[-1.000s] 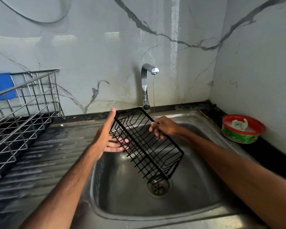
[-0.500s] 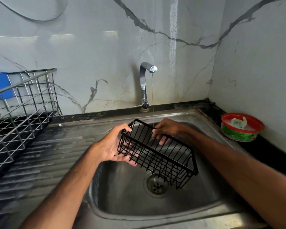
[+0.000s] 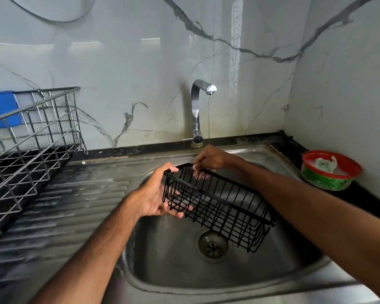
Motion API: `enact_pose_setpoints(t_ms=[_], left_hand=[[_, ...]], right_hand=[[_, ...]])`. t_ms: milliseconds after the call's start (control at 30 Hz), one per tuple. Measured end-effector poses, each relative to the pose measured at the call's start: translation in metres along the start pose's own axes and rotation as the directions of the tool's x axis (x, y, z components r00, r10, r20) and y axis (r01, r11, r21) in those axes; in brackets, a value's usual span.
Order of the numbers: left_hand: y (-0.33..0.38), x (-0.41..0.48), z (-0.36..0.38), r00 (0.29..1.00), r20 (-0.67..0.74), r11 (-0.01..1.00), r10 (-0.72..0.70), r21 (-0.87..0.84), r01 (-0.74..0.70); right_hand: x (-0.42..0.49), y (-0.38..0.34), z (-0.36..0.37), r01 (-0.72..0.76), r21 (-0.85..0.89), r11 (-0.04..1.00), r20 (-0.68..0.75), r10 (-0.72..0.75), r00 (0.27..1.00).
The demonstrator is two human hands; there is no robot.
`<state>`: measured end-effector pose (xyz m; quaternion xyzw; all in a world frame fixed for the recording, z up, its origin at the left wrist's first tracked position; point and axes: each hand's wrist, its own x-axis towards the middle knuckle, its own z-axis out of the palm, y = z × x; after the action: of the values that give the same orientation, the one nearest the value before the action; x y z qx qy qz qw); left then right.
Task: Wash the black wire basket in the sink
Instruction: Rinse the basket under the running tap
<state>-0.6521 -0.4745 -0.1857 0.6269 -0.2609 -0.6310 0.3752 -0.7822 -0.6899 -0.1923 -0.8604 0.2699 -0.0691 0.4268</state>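
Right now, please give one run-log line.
left hand: holds black wire basket end | right hand: pinches far rim | basket: above steel sink | chrome tap: thin stream

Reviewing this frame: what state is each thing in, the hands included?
Black wire basket: empty, tilted, held above the sink.
Left hand: fingers grip the basket's left end.
Right hand: pinches the far rim.
Tap: on, thin stream running.
Drain: unplugged.
Dish rack: upright on the drainboard.
Red-rimmed bowl: on the counter, holding something pale.
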Motion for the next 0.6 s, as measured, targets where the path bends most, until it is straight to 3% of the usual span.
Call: enact_pose_setpoints(t_ms=[233,400,467,600], left_hand=[[-0.001,0.003,-0.004,1.000,-0.029,0.999,0.009,-0.046,-0.010],[-0.002,0.006,0.000,0.993,-0.114,0.998,0.023,-0.050,-0.029],[0.000,0.004,0.000,0.991,-0.135,0.999,0.018,-0.040,-0.023],[0.003,-0.001,-0.013,0.991,-0.136,0.998,0.005,-0.061,-0.013]], right_hand=[[-0.058,0.044,-0.029,-0.116,0.087,0.989,0.156,0.101,0.982],[-0.065,0.045,-0.039,-0.221,-0.109,0.969,0.194,0.238,0.952],[-0.053,0.034,-0.034,-0.190,-0.161,0.969,0.172,0.217,0.961],[-0.019,0.012,-0.011,-0.002,-0.112,0.994,0.071,0.010,0.997]])
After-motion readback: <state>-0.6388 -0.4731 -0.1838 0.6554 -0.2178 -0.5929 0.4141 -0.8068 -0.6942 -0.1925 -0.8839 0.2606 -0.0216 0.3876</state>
